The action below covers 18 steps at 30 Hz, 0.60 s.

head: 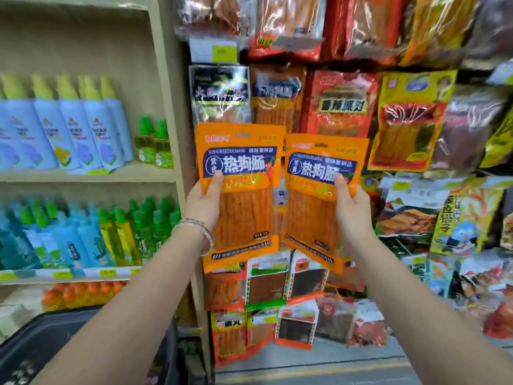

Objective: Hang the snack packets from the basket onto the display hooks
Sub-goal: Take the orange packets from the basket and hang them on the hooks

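Note:
Two orange snack packets with blue labels are held up side by side in front of the display wall. My left hand (204, 202) grips the left packet (240, 187) at its left edge, thumb on the front. My right hand (351, 208) grips the right packet (322, 195) at its right edge, thumb on the front. The right packet is tilted slightly and sits a little lower. The dark basket (41, 348) is at the bottom left, beneath my left forearm. The hooks themselves are hidden behind hanging packets.
Hanging snack packets (341, 104) crowd the display wall above, below and to the right. A beige shelf upright (166, 93) borders the display's left side. Shelves at left carry blue spray bottles (66, 126) and green-capped bottles (83, 234).

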Each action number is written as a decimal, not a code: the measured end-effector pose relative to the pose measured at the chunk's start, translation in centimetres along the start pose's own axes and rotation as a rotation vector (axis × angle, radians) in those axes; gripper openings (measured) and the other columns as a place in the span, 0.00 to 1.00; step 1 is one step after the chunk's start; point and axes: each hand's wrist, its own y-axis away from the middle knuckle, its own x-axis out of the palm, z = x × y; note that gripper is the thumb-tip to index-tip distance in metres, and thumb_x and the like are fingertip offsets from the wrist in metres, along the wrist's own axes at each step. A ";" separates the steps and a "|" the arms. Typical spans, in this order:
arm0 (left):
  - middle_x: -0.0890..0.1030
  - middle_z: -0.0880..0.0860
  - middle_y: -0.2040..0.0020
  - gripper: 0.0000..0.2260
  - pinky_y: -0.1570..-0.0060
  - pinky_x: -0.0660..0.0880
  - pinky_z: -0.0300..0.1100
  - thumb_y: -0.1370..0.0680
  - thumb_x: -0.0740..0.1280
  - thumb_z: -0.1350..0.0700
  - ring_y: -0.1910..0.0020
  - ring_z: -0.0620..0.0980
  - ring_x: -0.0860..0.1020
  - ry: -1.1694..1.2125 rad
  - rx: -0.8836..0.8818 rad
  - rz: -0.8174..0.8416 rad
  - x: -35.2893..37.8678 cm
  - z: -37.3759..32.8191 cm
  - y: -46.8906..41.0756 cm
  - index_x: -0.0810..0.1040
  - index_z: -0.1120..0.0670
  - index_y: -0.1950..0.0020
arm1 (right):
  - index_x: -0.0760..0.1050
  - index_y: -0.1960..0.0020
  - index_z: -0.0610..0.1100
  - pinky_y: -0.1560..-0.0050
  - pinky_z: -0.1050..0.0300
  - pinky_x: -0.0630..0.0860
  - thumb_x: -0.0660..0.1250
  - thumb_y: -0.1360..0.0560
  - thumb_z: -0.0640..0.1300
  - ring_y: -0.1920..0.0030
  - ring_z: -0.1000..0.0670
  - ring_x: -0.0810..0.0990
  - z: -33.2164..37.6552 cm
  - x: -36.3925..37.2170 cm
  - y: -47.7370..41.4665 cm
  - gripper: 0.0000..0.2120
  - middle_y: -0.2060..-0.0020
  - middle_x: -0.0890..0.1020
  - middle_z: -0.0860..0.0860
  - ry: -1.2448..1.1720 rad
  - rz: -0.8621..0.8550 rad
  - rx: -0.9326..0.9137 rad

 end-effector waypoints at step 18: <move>0.82 0.41 0.69 0.14 0.57 0.73 0.44 0.25 0.61 0.38 0.61 0.46 0.81 0.175 0.064 0.001 5.2 -4.5 -16.0 0.76 0.47 0.61 | 0.78 0.55 0.48 0.48 0.49 0.77 0.65 0.25 0.50 0.56 0.49 0.83 5.4 9.4 -20.2 0.07 0.60 0.85 0.51 -0.375 0.213 0.048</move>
